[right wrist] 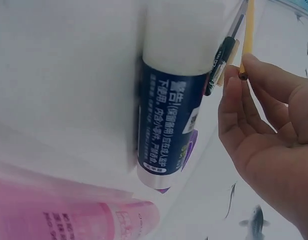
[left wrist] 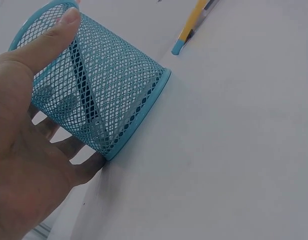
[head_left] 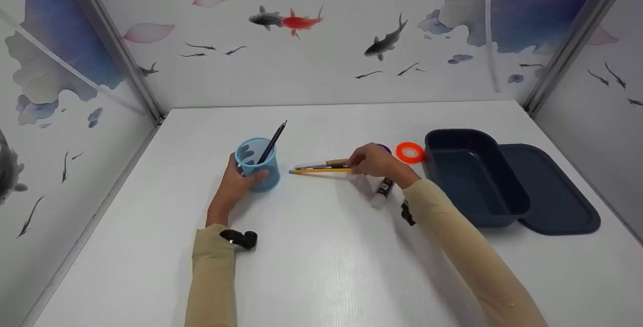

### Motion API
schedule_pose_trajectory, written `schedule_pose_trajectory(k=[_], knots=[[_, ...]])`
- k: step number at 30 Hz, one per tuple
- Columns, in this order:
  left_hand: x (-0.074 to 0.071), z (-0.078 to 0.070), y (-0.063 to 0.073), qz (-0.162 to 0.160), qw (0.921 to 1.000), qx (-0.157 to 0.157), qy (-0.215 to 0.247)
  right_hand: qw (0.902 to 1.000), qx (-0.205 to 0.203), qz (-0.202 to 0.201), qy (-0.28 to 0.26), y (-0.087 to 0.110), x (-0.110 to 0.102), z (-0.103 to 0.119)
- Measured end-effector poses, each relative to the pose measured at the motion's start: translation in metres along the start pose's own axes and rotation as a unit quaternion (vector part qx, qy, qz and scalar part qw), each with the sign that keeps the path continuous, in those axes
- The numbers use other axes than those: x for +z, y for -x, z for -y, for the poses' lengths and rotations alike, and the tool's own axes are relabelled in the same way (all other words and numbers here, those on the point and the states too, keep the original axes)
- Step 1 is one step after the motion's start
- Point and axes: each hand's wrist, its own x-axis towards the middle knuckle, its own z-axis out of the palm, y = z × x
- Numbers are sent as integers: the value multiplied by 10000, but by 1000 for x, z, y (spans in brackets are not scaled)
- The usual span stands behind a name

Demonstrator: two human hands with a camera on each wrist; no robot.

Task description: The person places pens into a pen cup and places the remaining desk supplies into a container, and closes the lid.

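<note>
On the left of the table my left hand [head_left: 235,182] grips a light blue mesh pencil cup [head_left: 270,178], thumb on the near side and fingers around the other. A dark pencil [head_left: 274,141] leans inside the cup, its tip above the rim. My right hand [head_left: 374,160] pinches one end of a yellow pencil [head_left: 321,170] between thumb and fingertips; its light blue end points toward the cup. Beside that pencil lie a dark pen [right wrist: 225,57] and a thin tool with a tan handle [head_left: 335,162]. Below the right hand is a glue stick [head_left: 383,194] with a dark label.
An orange ring [head_left: 410,152] lies beside a dark blue open box [head_left: 477,181], with its flat lid [head_left: 557,191] to the right. Behind the right hand a purple item [head_left: 385,148] peeks out. The right wrist view holds a pink labelled tube [right wrist: 93,215]. Patterned walls [head_left: 321,76] enclose the table.
</note>
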Motion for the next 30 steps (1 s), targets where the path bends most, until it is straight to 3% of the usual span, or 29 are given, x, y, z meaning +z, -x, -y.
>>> schedule_pose_trajectory(k=[6,11,19,24,30], knots=[[0,0,0,2,10000,13,-37,9983,-297,-355,-345,1,-2,9],[1,1,0,27,10000,39,-41,9904,-690,-907,-784,5,-1,18],[0,-7,4,68,9999,-73,-100,9681,-678,-1650,-1760,5,1,39],[1,-2,2,18,10000,-41,-70,9509,-728,-1716,-2469,8,-1,49],[2,-1,1,-23,10000,-30,-41,9335,-1063,-1759,-2938,14,-4,62]])
